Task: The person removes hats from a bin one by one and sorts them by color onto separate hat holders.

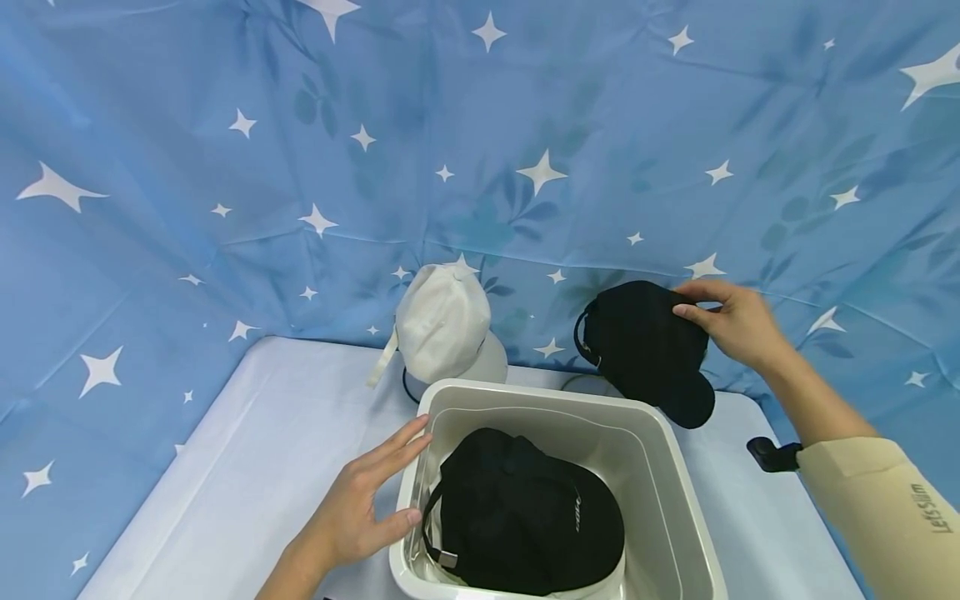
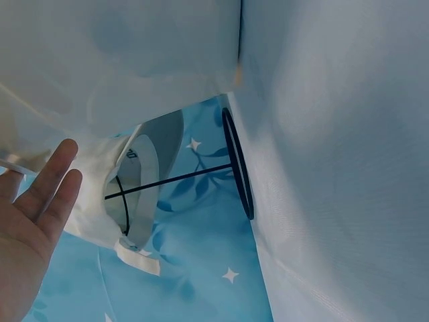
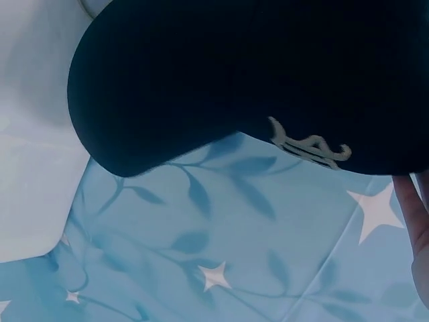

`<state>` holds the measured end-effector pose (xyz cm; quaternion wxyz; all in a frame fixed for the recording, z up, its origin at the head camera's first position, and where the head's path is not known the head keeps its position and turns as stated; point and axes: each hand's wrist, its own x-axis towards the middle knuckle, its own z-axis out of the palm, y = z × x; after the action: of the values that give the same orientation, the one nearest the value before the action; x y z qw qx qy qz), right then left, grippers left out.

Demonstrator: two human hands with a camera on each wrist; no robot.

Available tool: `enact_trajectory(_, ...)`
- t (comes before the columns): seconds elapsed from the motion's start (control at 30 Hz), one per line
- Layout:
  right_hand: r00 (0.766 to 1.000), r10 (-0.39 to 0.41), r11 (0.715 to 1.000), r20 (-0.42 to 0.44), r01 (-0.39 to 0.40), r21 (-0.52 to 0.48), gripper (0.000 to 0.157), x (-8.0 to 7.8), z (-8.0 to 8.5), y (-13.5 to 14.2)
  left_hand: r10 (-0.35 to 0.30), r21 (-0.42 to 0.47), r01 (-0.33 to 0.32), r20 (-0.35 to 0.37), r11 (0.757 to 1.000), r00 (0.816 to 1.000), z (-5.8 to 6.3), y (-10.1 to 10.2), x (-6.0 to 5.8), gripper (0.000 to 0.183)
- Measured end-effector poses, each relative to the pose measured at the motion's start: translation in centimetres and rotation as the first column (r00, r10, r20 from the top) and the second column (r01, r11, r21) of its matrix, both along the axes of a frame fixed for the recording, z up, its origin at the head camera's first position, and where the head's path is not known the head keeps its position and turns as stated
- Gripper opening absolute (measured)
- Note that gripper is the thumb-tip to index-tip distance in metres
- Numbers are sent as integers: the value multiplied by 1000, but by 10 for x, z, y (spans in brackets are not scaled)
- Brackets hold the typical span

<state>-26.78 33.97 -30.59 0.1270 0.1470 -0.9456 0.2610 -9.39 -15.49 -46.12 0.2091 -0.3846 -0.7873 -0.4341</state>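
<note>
My right hand (image 1: 738,321) pinches the crown of a black baseball cap (image 1: 645,342) between thumb and fingers, at the back right of the table. Pale embroidery (image 3: 308,151) shows on that cap's front in the right wrist view. At the left wall of a plastic bin (image 1: 540,395), my left hand (image 1: 352,504) has its fingers spread, fingertips right at the rim. Inside the bin lies another black cap (image 1: 517,517), brim toward the right, with a light-coloured item partly hidden beneath it. A white cap (image 1: 442,321) hangs on a thin black stand (image 2: 174,181) behind the bin.
A white-covered table (image 1: 300,442) carries the bin and the stand. Part of a round wire base (image 1: 581,379) shows below the black cap at the back. Blue star-patterned cloth (image 1: 420,108) hangs close behind the table.
</note>
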Motion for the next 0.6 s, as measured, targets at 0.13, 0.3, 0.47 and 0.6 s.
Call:
enact_trajectory(0.13,1000,-1,1000,-16,0,-7,28,0,-2,0,5,-1,-5,-3,1000,1000,1,-1,0,75)
enact_trajectory(0.3,1000,9,1000,-24,-9,-8,29,1,-1,0,4,0,-4,0,1000,1000,2,0,1,76)
enact_trajectory(0.47,1000,11,1000,12,-12,19,34,7,7,1,6,-4,-6,24,1000,1000,2,0,2,77)
enact_trajectory(0.6,999,6,999,41,-8,41,42,14,17,-1,14,-10,-14,31,1000,999,2,0,3,78)
